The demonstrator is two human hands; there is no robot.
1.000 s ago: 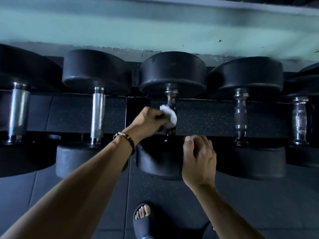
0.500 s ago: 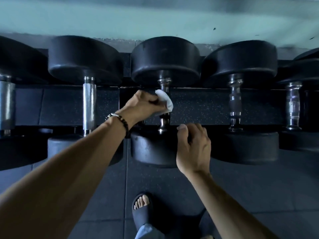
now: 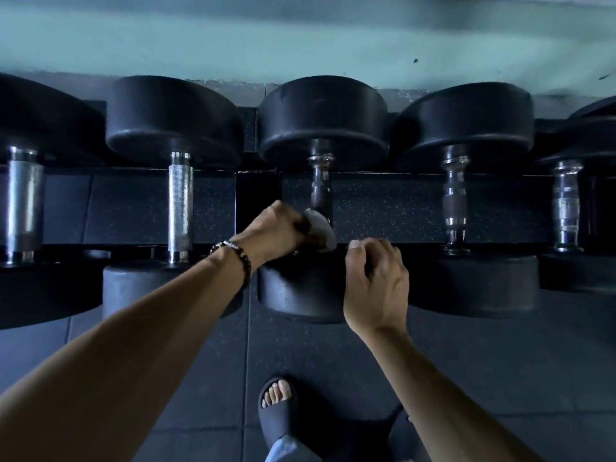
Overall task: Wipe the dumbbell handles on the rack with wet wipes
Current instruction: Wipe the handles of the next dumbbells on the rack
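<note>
Below, dark speckled rubber floor (image 3: 466, 378).

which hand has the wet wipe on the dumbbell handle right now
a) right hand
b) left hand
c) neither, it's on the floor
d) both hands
b, the left hand presses the white wet wipe round the middle dumbbell handle, while the right hand holds no wipe.

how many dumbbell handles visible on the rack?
5, left to right: far-left handle, second handle, middle handle part-covered by the wet wipe, fourth handle, far-right handle. More may sit beyond the frame edges.
</note>
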